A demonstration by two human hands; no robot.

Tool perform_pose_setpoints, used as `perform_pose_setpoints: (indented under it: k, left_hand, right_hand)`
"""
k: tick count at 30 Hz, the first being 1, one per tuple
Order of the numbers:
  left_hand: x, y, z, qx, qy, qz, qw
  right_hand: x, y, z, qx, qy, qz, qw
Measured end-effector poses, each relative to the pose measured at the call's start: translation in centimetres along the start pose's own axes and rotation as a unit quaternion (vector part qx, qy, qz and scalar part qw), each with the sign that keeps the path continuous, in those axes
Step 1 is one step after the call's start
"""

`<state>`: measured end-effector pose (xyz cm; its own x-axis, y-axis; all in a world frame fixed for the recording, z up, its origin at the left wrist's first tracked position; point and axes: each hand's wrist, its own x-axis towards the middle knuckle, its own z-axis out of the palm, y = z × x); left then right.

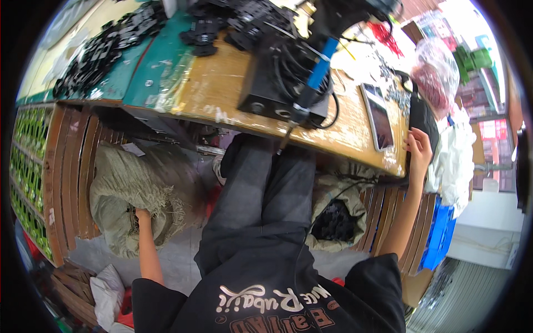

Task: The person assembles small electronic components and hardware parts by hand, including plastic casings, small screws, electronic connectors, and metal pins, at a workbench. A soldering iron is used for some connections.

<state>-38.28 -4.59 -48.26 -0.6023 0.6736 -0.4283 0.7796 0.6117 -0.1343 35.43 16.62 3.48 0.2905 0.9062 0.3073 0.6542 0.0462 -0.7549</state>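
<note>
My left hand reaches into the mouth of a woven sack on the floor at the left. The sack's frayed rim hides most of its fingers and anything they may hold. At the right end of the wooden workbench, my right hand rests by the edge, fingers apart and partly bent, with nothing seen in it. Beside it lie a black pouch and a phone. A blue-and-black corded tool with a thin metal tip hangs over the bench's front edge, above my legs.
Black plastic parts are heaped at the back left. A black box with coiled cable stands mid-bench. Small metal pieces lie behind the phone. Another sack of black parts is right of my legs. Green-filled crates stand far left.
</note>
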Motion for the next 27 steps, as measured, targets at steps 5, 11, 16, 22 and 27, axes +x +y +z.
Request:
perform_pose_setpoints:
  k: [5,11,16,22,27]
  left_hand:
    - [-3.1,2.3,-3.3,-0.122,-0.037,-0.045,0.991]
    - [-7.1,2.2,-7.4,-0.215,0.023,-0.013,0.976]
    - [-10.8,4.2,-14.7,-0.204,0.096,-0.032,0.974]
    - [-14.7,-0.4,-17.5,-0.352,0.316,-0.106,0.875]
    - [-17.4,-1.8,-24.5,-0.363,0.39,-0.045,0.845]
  right_hand:
    - [7.4,3.0,3.0,-0.16,-0.107,-0.068,0.979]
    - [11.1,3.9,5.8,-0.193,-0.155,-0.049,0.968]
    - [11.7,5.8,4.0,-0.239,-0.134,-0.067,0.959]
    - [11.0,5.5,4.4,-0.234,-0.124,-0.071,0.962]
    - [11.8,7.6,3.6,-0.226,-0.104,-0.1,0.963]
